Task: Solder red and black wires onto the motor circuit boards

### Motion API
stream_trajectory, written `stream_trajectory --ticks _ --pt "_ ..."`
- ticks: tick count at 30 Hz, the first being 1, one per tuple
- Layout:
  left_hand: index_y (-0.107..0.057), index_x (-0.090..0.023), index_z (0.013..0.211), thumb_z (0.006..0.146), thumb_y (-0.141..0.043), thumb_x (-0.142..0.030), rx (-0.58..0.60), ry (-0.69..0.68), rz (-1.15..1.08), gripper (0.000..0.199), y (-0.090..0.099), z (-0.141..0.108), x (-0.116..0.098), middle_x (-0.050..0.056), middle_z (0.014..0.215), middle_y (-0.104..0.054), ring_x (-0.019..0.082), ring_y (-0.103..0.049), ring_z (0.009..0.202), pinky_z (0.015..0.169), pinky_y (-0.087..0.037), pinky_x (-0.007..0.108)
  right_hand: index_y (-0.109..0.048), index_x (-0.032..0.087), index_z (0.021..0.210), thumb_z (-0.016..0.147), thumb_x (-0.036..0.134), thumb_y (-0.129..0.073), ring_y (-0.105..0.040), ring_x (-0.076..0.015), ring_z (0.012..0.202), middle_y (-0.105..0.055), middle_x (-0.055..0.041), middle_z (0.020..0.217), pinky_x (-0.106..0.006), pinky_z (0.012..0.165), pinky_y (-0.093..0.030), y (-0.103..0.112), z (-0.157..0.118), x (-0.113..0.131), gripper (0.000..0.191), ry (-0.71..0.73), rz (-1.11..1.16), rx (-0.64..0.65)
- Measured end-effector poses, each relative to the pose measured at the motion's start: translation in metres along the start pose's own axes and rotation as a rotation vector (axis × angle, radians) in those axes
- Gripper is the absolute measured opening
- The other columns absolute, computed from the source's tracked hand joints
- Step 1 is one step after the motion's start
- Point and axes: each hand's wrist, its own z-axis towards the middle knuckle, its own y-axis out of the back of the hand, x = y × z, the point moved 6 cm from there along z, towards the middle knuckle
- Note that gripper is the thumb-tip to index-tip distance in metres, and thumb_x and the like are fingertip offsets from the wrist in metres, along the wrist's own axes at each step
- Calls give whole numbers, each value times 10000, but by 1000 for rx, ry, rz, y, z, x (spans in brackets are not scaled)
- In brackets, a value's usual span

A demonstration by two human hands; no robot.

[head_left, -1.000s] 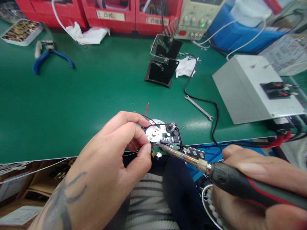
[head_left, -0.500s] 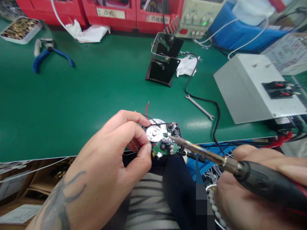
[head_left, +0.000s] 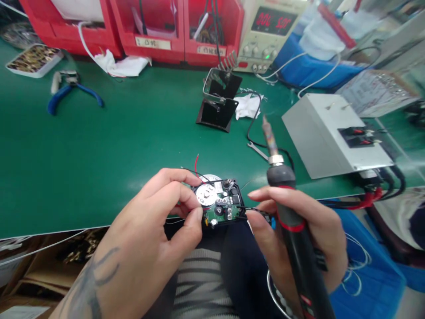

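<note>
Beyond the right hand (head_left: 318, 230), its gripped soldering iron (head_left: 299, 248) partly hid a metal wrench (head_left: 258, 151); the left hand (head_left: 159, 226) pinched a circuit board (head_left: 219, 209).

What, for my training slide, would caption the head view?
Left hand holding a circuit board; right hand holding a soldering iron, tip clear of the board.

The left hand (head_left: 166, 221) is held back upward, its thumb (head_left: 187, 230) drawn toward the bent fingers (head_left: 171, 195) in a pinching grip; the left forearm (head_left: 86, 283) (dark tattoo strokes (head_left: 108, 263) run onto the wrist) slants in from the lower left. The right hand (head_left: 323, 230) points its thumb and index finger leftward, tips slightly apart, grasping with its other fingers curled.
</note>
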Motion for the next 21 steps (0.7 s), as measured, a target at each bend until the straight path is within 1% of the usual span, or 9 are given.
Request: stream_trajectory --ticks 3,6,8,10,13,14,17,19,21 --pt "-644 -285 880 1000 -584 -270 -15 26 -62 135 6 -8 8 -67 1157 -694 60 -733 936 763 -571 95 -679 212 1213 816 24 -793 -711 -102 846 -751 15 1035 -243 822 -638 -2 -1 -5 454 -33 -22 -30" --pt "-621 -279 920 1031 -586 -309 -68 -16 26 121 15 -17 19 -65 961 -683 64 -677 797 722 -535 111 -674 209 1204 842 42 -782 -692 -74 791 -743 36 975 -200 768 -622 -4 -1 -10 413 -73 -4 -31" --pt "-651 -277 933 993 -658 -303 -7 -97 102 66 10 -21 26 -57 878 -677 102 -645 759 693 -516 167 -670 204 1212 846 33 -778 -697 -59 849 -738 40 989 -171 828 -605 -5 -1 -10 418 -74 12 -30" --pt "-701 -267 919 928 -721 -249 91 -143 130 28 -3 -23 37 -16 904 -713 164 -639 788 692 -501 244 -673 213 1212 849 36 -781 -700 -57 896 -738 39 1001 -163 857 -593 -6 -2 -10 417 -82 26 -32" --pt "-694 -230 760 878 -695 -144 131 -105 82 147 -13 -23 54 33 895 -734 210 -603 795 704 -464 301 -675 239 1222 859 49 -778 -688 -57 827 -734 45 972 -160 715 -581 -7 -3 -12 423 -121 51 -39" --pt "-680 -226 731 881 -687 -138 140 -97 48 174 -12 -23 58 27 866 -732 204 -600 782 710 -465 299 -674 241 1226 860 47 -776 -687 -56 823 -734 47 968 -158 717 -582 -6 -4 -11 426 -119 52 -40" --pt "-694 -232 783 923 -715 -197 101 -25 -145 146 7 -24 67 10 861 -744 172 -668 830 756 -514 245 -675 229 1226 861 37 -769 -693 -44 881 -731 47 979 -138 868 -582 -7 -2 -10 422 -91 37 -42" --pt "-683 -224 782 962 -723 -281 -35 57 -347 194 32 -23 77 10 841 -732 146 -697 871 796 -543 188 -678 227 1229 868 42 -766 -693 -31 919 -730 47 994 -113 941 -553 -8 -1 -10 415 -83 31 -54" --pt "-661 -221 782 973 -730 -388 -224 114 -558 263 58 -21 89 -7 757 -657 128 -684 837 873 -576 184 -681 238 1243 873 64 -774 -692 -23 917 -732 52 995 -93 956 -534 -8 0 -10 419 -75 19 -63"
